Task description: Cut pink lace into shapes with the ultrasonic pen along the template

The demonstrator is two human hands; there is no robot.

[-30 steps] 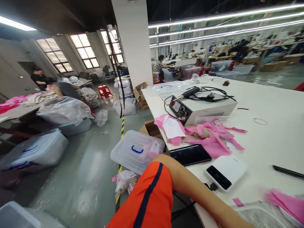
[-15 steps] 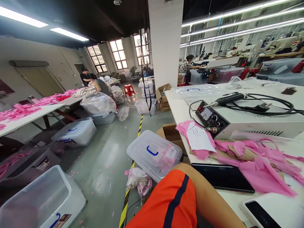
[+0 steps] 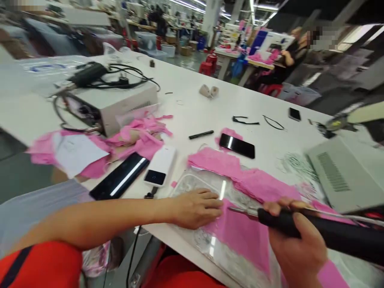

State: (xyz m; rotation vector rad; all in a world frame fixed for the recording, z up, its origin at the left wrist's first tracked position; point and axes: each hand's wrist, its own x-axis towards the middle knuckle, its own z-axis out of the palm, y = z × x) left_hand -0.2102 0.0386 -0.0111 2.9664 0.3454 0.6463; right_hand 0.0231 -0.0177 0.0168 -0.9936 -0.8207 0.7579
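My left hand (image 3: 195, 209) lies flat, fingers stretched out, on a clear plastic lid (image 3: 187, 183) and the edge of a pink fabric piece (image 3: 244, 236). In my right hand (image 3: 300, 240) is a thick black-handled corded tool (image 3: 288, 222) with a thin pointed metal tip. That tip points left, close to my left fingertips and over the fabric; whether it touches cannot be made out. A longer folded strip of pink fabric (image 3: 240, 172) lies across the lid's far side.
Left on the white table (image 3: 186, 114) are a control box (image 3: 126, 104) with a similar tool, pink scraps (image 3: 141, 136), a dark phone (image 3: 120, 176) and a white power bank (image 3: 160, 166). Beyond lie a pen (image 3: 201, 135) and another phone (image 3: 237, 146). A second box (image 3: 342, 172) stands right. A person (image 3: 295, 56) sits beyond.
The view has swung right, from the aisle and storage bins to the table in front. Both my hands now show, the right one gripping the black-handled tool.
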